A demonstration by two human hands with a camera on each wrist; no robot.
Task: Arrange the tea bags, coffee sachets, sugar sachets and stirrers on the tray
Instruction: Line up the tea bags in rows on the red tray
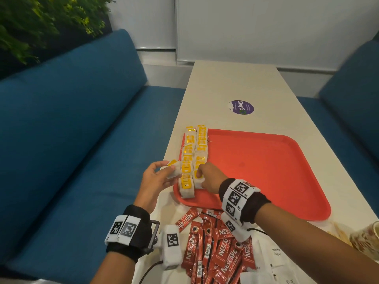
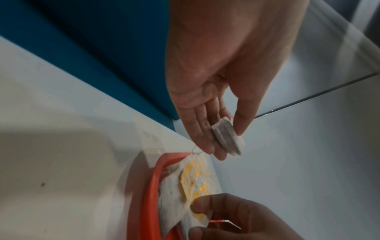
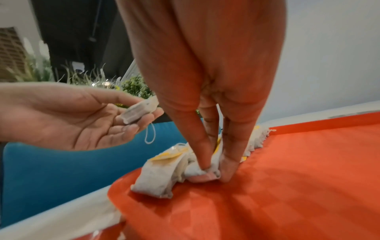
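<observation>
From the head camera, the red tray lies on the pale worktop in the centre right of the frame. Two rows of tea bags, white with yellow tags, run along the tray's left edge. The right hand reaches to the lower end of the right-hand row, its fingers pinching the nearest bag there. The left hand, just left of the tray, holds a spare tea bag between thumb and fingers. Coffee sachets lie heaped at the bottom centre, off the tray, with white sugar sachets to their right. What may be stirrers show at the lower right edge, too blurred to be sure.

The left wrist view shows the left hand in the upper centre, thumb and fingers lightly closed on the spare tea bag, with the tray rim below it.

The right wrist view shows the right hand coming down from the top centre, thumb and two fingers squeezing the soft end of a tea bag on the tray surface.

To do this well, I would lay that bag flat, tag up, overlapping its neighbour as the others do, and press lightly: the paper is thin and crumples. The spare bag should probably follow next in the same row.
</observation>
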